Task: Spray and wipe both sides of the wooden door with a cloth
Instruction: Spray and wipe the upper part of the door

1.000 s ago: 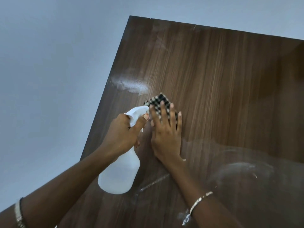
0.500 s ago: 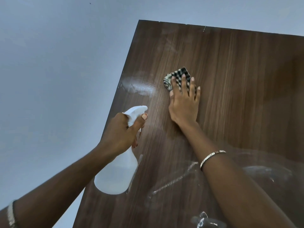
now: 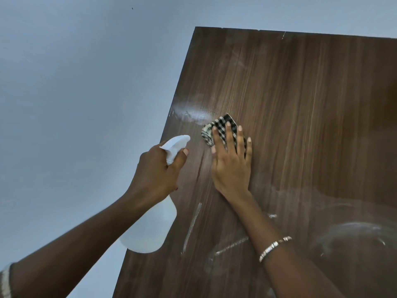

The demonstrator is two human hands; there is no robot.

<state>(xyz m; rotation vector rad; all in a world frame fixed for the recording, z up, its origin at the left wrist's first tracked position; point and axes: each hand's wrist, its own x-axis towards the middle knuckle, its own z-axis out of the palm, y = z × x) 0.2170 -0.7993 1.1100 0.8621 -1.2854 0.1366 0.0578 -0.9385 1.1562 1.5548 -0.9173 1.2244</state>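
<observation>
Head view shows a dark wooden door (image 3: 300, 104) whose top edge meets a pale blue-grey wall (image 3: 75, 104). The right hand (image 3: 232, 166) lies flat against the door with its fingers straight and slightly spread, pressing a folded black-and-white checked cloth (image 3: 219, 127) onto the wood. The fingers cover the lower part of the cloth, and its upper corner and left edge stick out past the fingertips. It is an open, flat hold: palm and fingers simply keep the cloth against the surface.

The cloth sits in the left half of the door, just below and to the right of a whitish wet patch (image 3: 191, 114) near the door's left edge. Whether it touches that patch I cannot tell.

The left hand (image 3: 156, 175) grips a white bottle (image 3: 150, 229) by the neck, fingers curled round it and thumb against the spray head (image 3: 175, 145), whose nozzle points towards the door. The bottle hangs tilted in front of the door's left edge, just beside the right hand but apart from it.

Lower down, thin white streaks (image 3: 192, 226) and a curved smear (image 3: 354, 229) mark the wood. A thin metal bracelet (image 3: 274, 247) circles the right wrist — another band (image 3: 5, 280) shows on the left arm in the bottom corner.
</observation>
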